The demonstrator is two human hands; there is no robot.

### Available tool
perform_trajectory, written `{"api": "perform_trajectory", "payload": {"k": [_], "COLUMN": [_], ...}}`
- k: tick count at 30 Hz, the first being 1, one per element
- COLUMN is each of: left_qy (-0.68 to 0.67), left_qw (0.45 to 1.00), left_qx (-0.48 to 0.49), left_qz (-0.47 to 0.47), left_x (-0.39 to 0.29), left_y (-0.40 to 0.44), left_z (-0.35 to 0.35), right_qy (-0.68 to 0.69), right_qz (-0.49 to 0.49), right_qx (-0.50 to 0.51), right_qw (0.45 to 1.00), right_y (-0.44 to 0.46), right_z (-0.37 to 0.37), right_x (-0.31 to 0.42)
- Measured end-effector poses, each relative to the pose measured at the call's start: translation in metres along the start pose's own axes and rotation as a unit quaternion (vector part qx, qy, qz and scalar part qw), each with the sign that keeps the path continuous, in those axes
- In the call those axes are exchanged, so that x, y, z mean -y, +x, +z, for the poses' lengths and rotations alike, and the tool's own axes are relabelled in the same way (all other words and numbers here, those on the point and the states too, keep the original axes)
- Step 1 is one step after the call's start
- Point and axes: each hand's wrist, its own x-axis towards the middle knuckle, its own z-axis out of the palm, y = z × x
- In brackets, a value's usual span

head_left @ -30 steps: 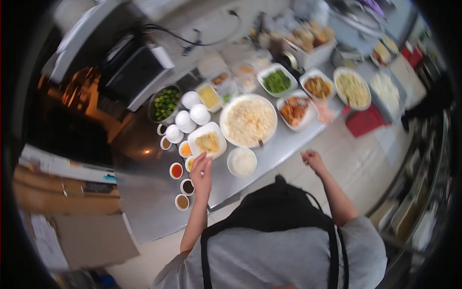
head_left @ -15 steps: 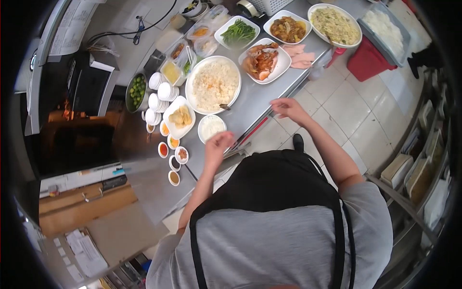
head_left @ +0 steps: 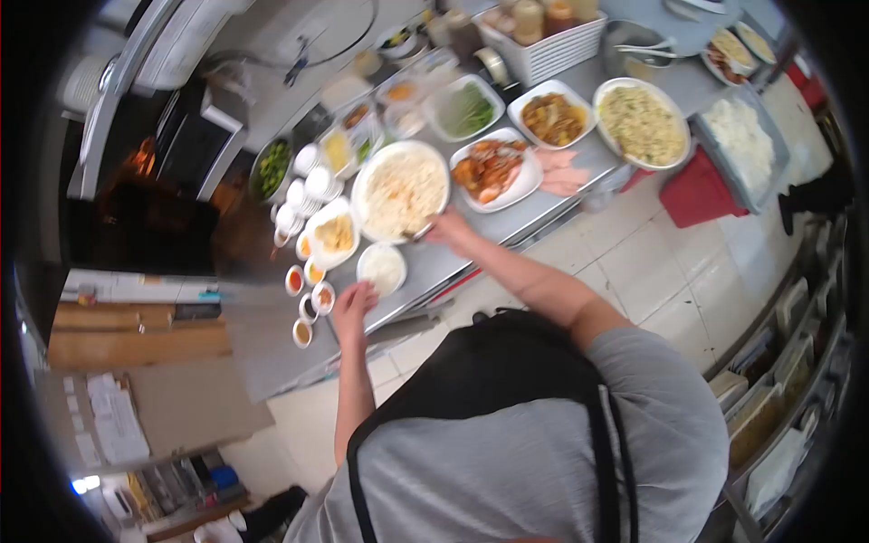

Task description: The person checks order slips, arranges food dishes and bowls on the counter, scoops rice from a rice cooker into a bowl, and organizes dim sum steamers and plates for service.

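Resting the right hand [head_left: 445, 228] at the near right rim of the large bowl [head_left: 357, 204], bending its fingers there but hiding the tips, so not being able to tell whether gripping the rim or pinching something. Holding the left hand [head_left: 356, 300] just beside the near left rim of the small bowl [head_left: 404, 276], curling those fingers and leaving any touch or grip equally impossible to tell. Showing both bowls on the steel counter [head_left: 262, 339], with the large one lying between the square dish [head_left: 330, 262] of yellow food and the meat dish [head_left: 523, 185], and the small one just on the body side of it. Seeming well past setting out the food, judging by the pale, grainy food [head_left: 403, 185] filling the large bowl, the white food [head_left: 382, 267] in the small one and the sauces in the little cups [head_left: 301, 333] near the left hand. Showing neither bowl emptied, so apparently being mid-handling rather than finishing. Leaving the amount remaining unclear.
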Motion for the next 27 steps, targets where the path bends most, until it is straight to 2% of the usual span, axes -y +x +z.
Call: {"api": "perform_trajectory", "payload": {"k": [2,4,5,7,9,11,12,13,14,15,17,19,21,23,24,27], "left_qy": [-0.006,0.005,0.011,0.03,0.048,0.048,0.045,0.046,0.047,0.045,0.056,0.075,0.075,0.061,0.092,0.088], "left_qw": [1.0,0.999,0.998,0.992,0.981,0.972,0.971,0.961,0.951,0.952,0.925,0.911,0.905,0.893,0.878,0.886], "left_qx": [0.01,0.038,0.062,0.12,0.189,0.23,0.234,0.271,0.305,0.304,0.376,0.402,0.408,0.433,0.451,0.421], "left_qz": [-0.014,-0.019,-0.019,-0.027,-0.025,-0.029,-0.03,-0.026,-0.02,-0.018,0.012,0.045,0.096,0.106,0.13,0.173], "left_x": [0.007,0.008,0.008,0.013,0.014,0.011,0.01,0.007,0.003,-0.005,-0.02,-0.024,-0.041,-0.054,-0.069,-0.076], "left_y": [-0.006,-0.012,-0.012,-0.008,-0.004,-0.003,-0.003,-0.002,-0.001,-0.001,-0.006,0.001,0.001,0.007,0.009,0.016], "left_z": [-0.007,-0.012,-0.011,-0.004,0.013,0.042,0.056,0.071,0.089,0.107,0.141,0.174,0.206,0.24,0.253,0.291], "right_qy": [0.004,-0.016,-0.011,-0.194,-0.223,-0.219,-0.18,-0.132,-0.102,-0.081,-0.03,0.041,0.154,0.184,0.169,0.102], "right_qz": [-0.006,0.044,0.028,0.127,0.103,0.042,-0.017,-0.082,-0.165,-0.205,-0.252,-0.232,-0.155,-0.223,-0.216,-0.215], "right_qx": [-0.09,-0.018,-0.034,0.124,0.21,0.181,0.13,0.007,-0.139,-0.332,-0.506,-0.322,-0.258,-0.246,-0.271,-0.267], "right_qw": [0.996,0.999,0.999,0.965,0.946,0.958,0.975,0.988,0.971,0.917,0.824,0.917,0.941,0.925,0.923,0.934], "right_y": [-0.012,-0.028,-0.036,-0.068,-0.123,-0.167,-0.182,-0.197,-0.208,-0.221,-0.224,-0.21,-0.183,-0.158,-0.16,-0.176], "right_z": [0.01,-0.002,-0.008,-0.029,-0.043,-0.075,-0.11,-0.144,-0.178,-0.196,-0.242,-0.313,-0.325,-0.335,-0.329,-0.324], "right_x": [0.001,0.011,0.021,0.049,0.099,0.146,0.156,0.167,0.175,0.19,0.198,0.191,0.195,0.192,0.197,0.211]}}
